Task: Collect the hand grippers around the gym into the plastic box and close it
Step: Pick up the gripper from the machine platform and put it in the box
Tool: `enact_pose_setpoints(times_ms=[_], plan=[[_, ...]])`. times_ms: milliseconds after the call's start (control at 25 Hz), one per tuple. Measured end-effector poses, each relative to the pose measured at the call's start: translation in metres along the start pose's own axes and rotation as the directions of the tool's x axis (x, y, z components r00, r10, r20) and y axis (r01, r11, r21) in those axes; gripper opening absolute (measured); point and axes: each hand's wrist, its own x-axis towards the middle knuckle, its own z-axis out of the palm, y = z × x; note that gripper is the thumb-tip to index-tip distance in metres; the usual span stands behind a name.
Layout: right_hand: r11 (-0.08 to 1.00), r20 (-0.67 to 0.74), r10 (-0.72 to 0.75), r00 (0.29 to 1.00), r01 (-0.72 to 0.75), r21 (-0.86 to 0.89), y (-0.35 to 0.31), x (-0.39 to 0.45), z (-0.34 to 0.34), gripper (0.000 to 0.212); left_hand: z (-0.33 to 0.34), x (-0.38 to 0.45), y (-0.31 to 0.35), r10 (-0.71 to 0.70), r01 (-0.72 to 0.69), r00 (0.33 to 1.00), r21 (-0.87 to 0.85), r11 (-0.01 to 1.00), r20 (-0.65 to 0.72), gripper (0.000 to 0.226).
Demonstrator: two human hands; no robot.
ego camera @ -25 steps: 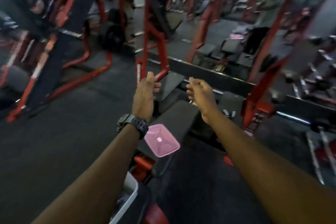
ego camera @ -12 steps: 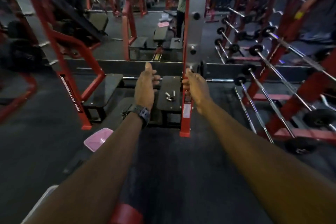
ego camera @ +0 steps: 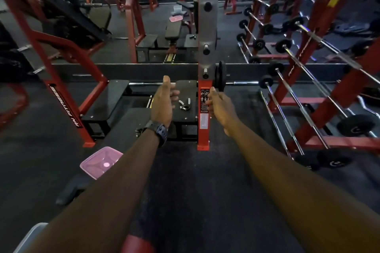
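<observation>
A hand gripper [ego camera: 184, 104] with white handles and a dark coil lies on a black platform [ego camera: 186, 88] straight ahead, between my two outstretched hands. My left hand [ego camera: 163, 102], with a black watch on the wrist, is open with the thumb up and reaches just left of the hand gripper. My right hand [ego camera: 219, 104] is loosely open and empty, to the right of it in front of a red post [ego camera: 203, 129]. The pink lid [ego camera: 100, 162] of the plastic box lies on a black bench at lower left. A pale corner of the plastic box [ego camera: 30, 236] shows at the bottom left edge.
A mirror wall runs behind the platform and reflects the benches. Red rack frames [ego camera: 67, 80] stand on the left. A red rack [ego camera: 308, 98] of barbells slopes down on the right. A loaded bar [ego camera: 222, 80] lies across behind the platform. Dark rubber floor [ego camera: 195, 181] lies below my arms.
The view swung right and steadied on the platform. Both hands stayed outstretched and empty while the hand gripper came into view between them. The pink lid slid to the lower left.
</observation>
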Motion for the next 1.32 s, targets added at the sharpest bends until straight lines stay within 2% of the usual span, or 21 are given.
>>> enact_pose_setpoints(times_ms=[320,600,840,960,1080,1240,1320], plan=[[0.996,0.042,0.061,0.997,-0.058,-0.072,0.024,0.107,0.042,0.04,0.002,0.103,-0.045,-0.001,0.001,1.0,0.02,1.0,0.029,0.063],[0.984,0.003,0.164,0.987,-0.163,-0.068,0.034,0.233,0.092,0.047,-0.001,0.25,-0.073,-0.022,0.011,0.994,0.104,0.995,0.107,0.063],[0.977,0.004,0.213,0.977,-0.213,-0.032,0.047,0.337,0.13,0.036,0.006,0.355,-0.106,-0.077,0.059,0.988,0.13,0.99,0.137,0.067],[0.97,-0.005,0.242,0.97,-0.242,-0.041,0.066,0.397,0.145,0.038,0.01,0.412,-0.129,-0.111,0.092,0.984,0.135,0.987,0.136,0.069],[0.95,-0.003,0.311,0.95,-0.311,-0.007,0.09,0.45,0.162,0.041,0.019,0.468,-0.154,-0.141,0.114,0.979,0.179,0.977,0.15,0.074],[0.916,0.0,0.401,0.916,-0.401,0.036,0.117,0.514,0.185,0.034,0.031,0.536,-0.201,-0.194,0.153,0.963,0.216,0.964,0.186,0.058],[0.897,-0.03,0.442,0.896,-0.441,0.031,0.133,0.539,0.194,0.036,0.036,0.563,-0.219,-0.212,0.172,0.958,0.206,0.963,0.195,0.062]])
